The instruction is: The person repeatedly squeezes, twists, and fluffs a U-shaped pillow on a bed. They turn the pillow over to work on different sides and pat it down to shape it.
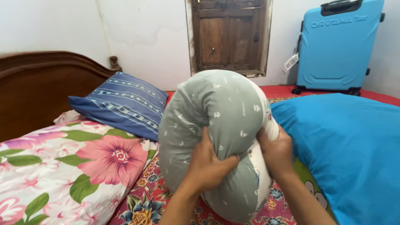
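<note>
A long bolster pillow (216,112) in a grey-green patterned cover is bent into an arch in front of me, standing on the bed. My left hand (208,164) squeezes the grey-green fabric at its middle. My right hand (275,152) grips its right side, where the white inner pillow shows at the cover's edge. Both forearms rise from the bottom of the view.
A blue striped pillow (121,104) leans on the wooden headboard (37,83). A pink floral pillow (62,166) lies at left, a bright blue pillow (350,154) at right. A floral red sheet (146,200) covers the bed. A blue suitcase (337,41) and a wooden shutter (229,35) stand by the wall.
</note>
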